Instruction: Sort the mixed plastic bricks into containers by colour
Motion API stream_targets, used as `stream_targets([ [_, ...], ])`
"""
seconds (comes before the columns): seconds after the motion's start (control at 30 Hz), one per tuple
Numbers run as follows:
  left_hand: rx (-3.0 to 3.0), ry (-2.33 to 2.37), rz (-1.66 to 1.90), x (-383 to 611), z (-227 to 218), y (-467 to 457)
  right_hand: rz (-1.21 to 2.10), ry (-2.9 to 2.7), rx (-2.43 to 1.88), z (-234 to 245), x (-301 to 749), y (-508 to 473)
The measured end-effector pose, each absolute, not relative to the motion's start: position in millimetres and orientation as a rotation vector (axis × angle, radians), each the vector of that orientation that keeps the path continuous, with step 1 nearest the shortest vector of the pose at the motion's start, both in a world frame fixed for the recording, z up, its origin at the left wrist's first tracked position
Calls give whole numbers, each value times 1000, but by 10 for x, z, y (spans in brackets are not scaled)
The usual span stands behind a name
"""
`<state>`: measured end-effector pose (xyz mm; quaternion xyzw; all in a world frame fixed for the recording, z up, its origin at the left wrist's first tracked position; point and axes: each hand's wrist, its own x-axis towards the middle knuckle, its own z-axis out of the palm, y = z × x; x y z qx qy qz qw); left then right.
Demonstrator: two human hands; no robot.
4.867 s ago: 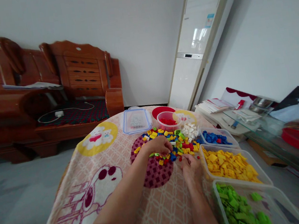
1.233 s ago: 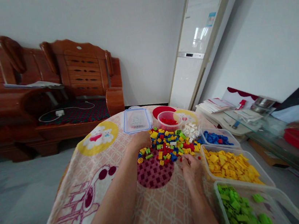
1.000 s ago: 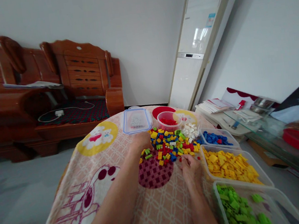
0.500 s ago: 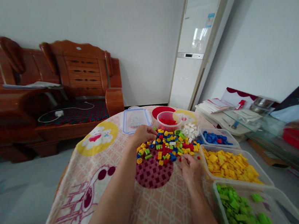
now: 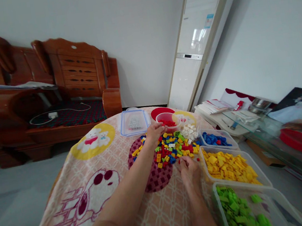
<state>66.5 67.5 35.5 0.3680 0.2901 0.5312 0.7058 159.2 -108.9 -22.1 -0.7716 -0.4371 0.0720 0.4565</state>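
My left hand (image 5: 155,131) reaches across the pile to the near-left rim of a round clear tub (image 5: 176,125) that holds red toy bricks (image 5: 168,123). Its fingers are pinched together; what they hold blends with the red behind and cannot be made out. At the near edge of the mixed pile of toy bricks (image 5: 172,145), in yellow, blue, red, green and white, rests my right hand (image 5: 189,168). Its thumb and fingers are closed, with a bit of red showing at the tips. My left forearm hides part of the pile.
White bricks (image 5: 189,132) lie heaped behind the pile. On the right stand clear boxes of blue bricks (image 5: 215,138), yellow bricks (image 5: 228,164) and green bricks (image 5: 235,205). A blue-rimmed lidded box (image 5: 134,122) and a red lid (image 5: 156,112) sit at the back of the cloth-covered table (image 5: 159,215).
My left hand has moved from over the pile, right and slightly away from me, to the rim of the round tub. My right hand stays by the pile. The view has shifted slightly.
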Motion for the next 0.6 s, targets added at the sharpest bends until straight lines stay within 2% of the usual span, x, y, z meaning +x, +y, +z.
stream_targets([
  [0.3,1008,462,1041,487,463,648,209,-1085,-1886,-254,1601,-1074],
  [0.47,1727,974,931,230,600,634,225,-1071,-1887,-254,1604,-1082],
  [0.6,2283,1238,591,107,675,494,235,-1073,-1864,-257,1605,-1082],
])
